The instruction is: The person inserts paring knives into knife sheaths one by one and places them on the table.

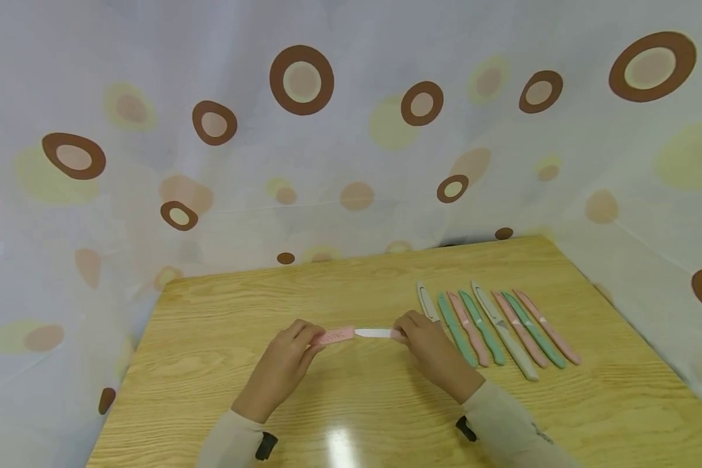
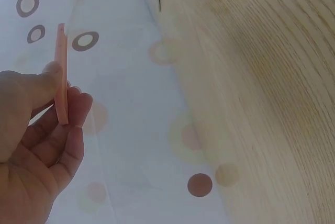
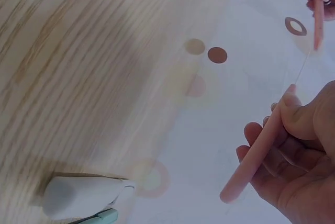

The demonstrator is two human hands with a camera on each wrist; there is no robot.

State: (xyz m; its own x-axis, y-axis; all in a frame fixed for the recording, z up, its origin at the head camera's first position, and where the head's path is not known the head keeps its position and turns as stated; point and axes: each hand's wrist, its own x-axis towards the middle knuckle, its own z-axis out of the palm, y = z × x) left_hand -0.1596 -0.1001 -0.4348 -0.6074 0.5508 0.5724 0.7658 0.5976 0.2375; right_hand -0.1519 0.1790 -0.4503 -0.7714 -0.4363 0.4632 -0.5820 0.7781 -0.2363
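A pink knife cover point(image 1: 337, 335) with raised lettering is pinched between the thumb and fingers of my left hand point(image 1: 283, 364). My right hand point(image 1: 435, 354) grips the pink handle point(image 3: 256, 158) of a small knife, whose pale blade point(image 1: 373, 333) points left. In the head view, the blade's tip is at the cover's right end; whether they touch I cannot tell. The left wrist view shows the cover point(image 2: 61, 72) edge-on, with the thumb on one side and fingers behind. Seen from the right wrist, the handle's butt sticks out past the fingers.
On the wooden table point(image 1: 210, 383), several covered knives in pink, green point(image 1: 481, 327) and white point(image 1: 506, 331) lie in a slanted row to the right. The right hand is close to the leftmost white one point(image 1: 427, 301). A patterned curtain point(image 1: 351, 156) hangs behind the table.
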